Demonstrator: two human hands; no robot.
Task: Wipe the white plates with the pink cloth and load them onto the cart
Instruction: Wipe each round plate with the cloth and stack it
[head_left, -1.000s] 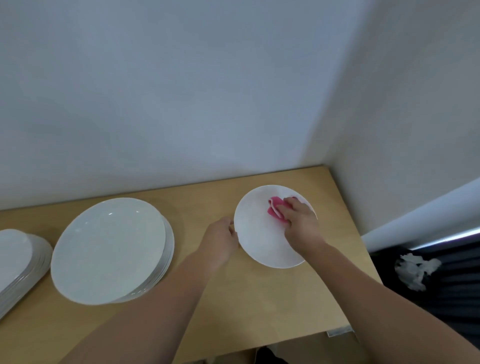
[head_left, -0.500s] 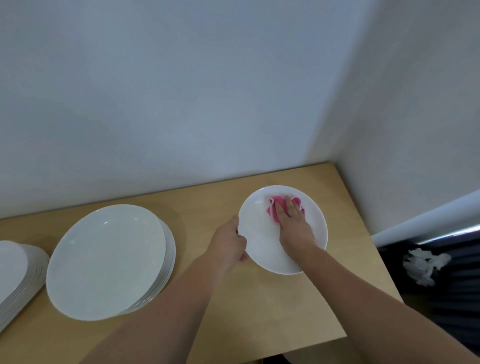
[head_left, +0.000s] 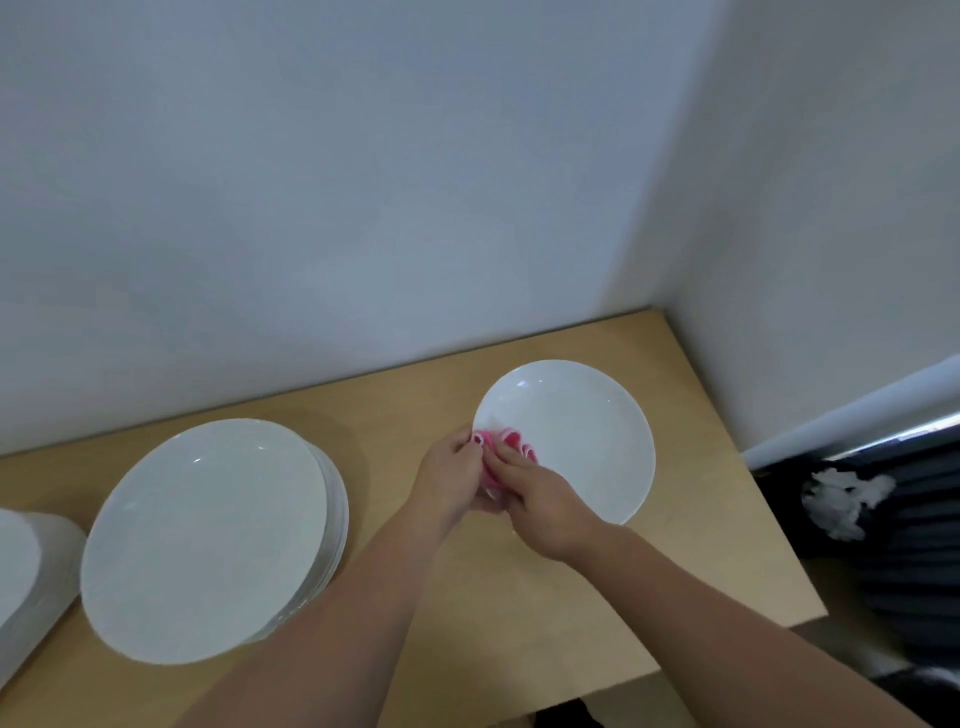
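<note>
the white plate (head_left: 582, 441) sits at the far right end of the counter (head_left: 519, 623), close to the corner where the two walls meet. its face is up, and whether it lies flat on the wood or is lifted a little at its left edge cannot be told. the pink cloth (head_left: 515, 440) is bunched up on the plate's left rim, squeezed between the two hands, with folds of it showing above and below the knuckles.

the right hand (head_left: 543, 499) lies over the cloth, its fingers (head_left: 506, 457) curled down and clamped on it, pressing it against the plate. the left hand (head_left: 452, 475) is at the same rim from the outside, its fingers bent around the plate's edge and touching the cloth; the tips under the plate are hidden. both forearms reach in from the lower edge of the view.

to the left, well apart from the plate, a stack of plates (head_left: 208, 540) stands on the counter, white and larger in view. a second stack (head_left: 31, 577) is cut off by the left border. past the counter's right end, lower down, a crumpled white sheet (head_left: 844, 499) lies on something dark.
</note>
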